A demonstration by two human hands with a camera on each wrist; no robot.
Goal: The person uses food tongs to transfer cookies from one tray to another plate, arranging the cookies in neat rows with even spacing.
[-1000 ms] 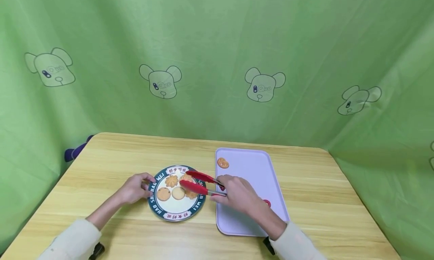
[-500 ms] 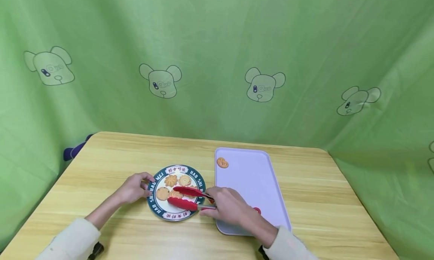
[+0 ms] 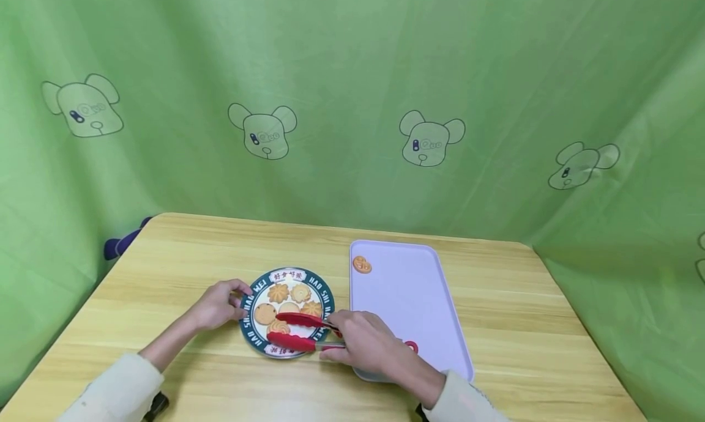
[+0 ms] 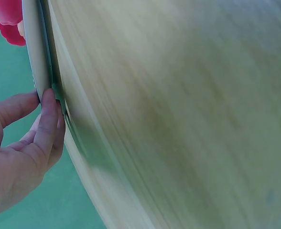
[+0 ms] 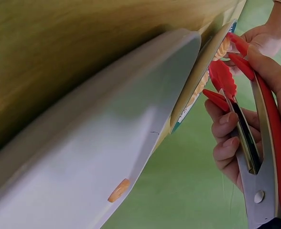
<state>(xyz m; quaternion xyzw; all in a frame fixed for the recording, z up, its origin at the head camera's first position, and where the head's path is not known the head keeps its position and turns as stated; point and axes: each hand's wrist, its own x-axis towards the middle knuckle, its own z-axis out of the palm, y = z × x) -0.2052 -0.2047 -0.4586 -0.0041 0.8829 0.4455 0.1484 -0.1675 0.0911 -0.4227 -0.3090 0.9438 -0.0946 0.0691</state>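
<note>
My left hand (image 3: 216, 307) pinches the left rim of a round plate (image 3: 327, 295) with a green lettered border; the left wrist view shows thumb and fingers on its edge. My right hand (image 3: 368, 344) grips red-tipped metal tongs (image 3: 294, 342) over the plate's lower part. Between their spread tips lies a swirled cookie (image 3: 278, 328); whether the tips touch it I cannot tell. Several other cookies sit on the plate, among them a flower-shaped cookie (image 3: 278, 293) and a round cookie (image 3: 265, 314). One pale round cookie is partly hidden by the tongs.
A lilac tray (image 3: 402, 287) lies right of the plate, with a pretzel-shaped cookie (image 3: 361, 264) at its far left corner. Green curtain (image 3: 347, 55) hangs behind the wooden table (image 3: 512, 299). Something purple (image 3: 118, 248) pokes out beyond the table's left edge.
The tongs have moved left and toward the near side of the plate, and the swirled cookie now lies near the lower rim. My left hand has stayed on the plate's rim.
</note>
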